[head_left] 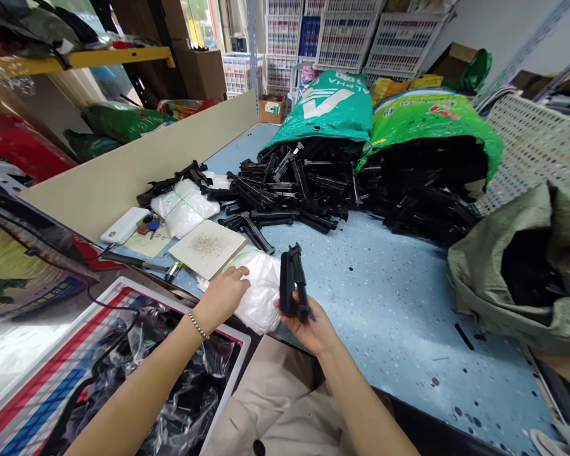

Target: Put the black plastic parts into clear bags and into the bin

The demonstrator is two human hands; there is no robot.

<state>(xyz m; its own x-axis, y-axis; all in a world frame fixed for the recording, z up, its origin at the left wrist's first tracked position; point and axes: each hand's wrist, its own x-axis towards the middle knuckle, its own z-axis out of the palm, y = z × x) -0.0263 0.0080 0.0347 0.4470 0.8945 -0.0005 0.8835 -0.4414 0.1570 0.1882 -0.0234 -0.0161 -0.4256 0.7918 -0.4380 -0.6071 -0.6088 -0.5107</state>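
My right hand point(311, 323) is closed around a pair of long, narrow black plastic parts point(292, 282), held upright over the table's front edge. What they belong to I cannot tell. My left hand point(225, 294), with a ring and a beaded bracelet, has its fingers curled down on a stack of thin white plastic bags point(261, 294). Its fingertips seem to pinch the bags' upper edge, partly hidden. Beside that hand lies a square pale board point(208, 248) with small specks on it, overlapping the bags.
A heap of similar black parts point(285, 190) spills from a teal sack point(332, 107) and a green sack point(437, 120). A bundle of white bags point(185, 206) and a white power bank point(125, 225) lie left. A crate point(240, 345) of bagged parts stands below; an olive sack point(513, 304) sits right.
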